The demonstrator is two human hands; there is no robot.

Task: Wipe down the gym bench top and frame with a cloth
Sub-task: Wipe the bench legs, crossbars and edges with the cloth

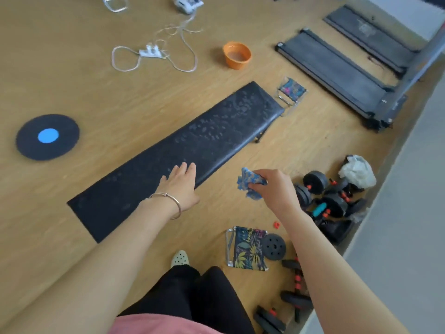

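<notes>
A long black gym bench [216,131] runs diagonally across the wooden floor, its pad marked with pale smudges. One frame leg [261,135] shows under its far end. My left hand [179,183] lies flat with straight fingers on the pad near its right edge. My right hand [272,189] holds a crumpled blue cloth [250,184] in the air just to the right of the bench, apart from the pad.
An orange bowl [237,55] stands beyond the bench. Dumbbells and weight plates [330,196] crowd the floor at right, with two small folding stools [248,248] nearby. Treadmills [337,71] lie at far right. A black disc [47,137] and white cables [154,54] lie at left.
</notes>
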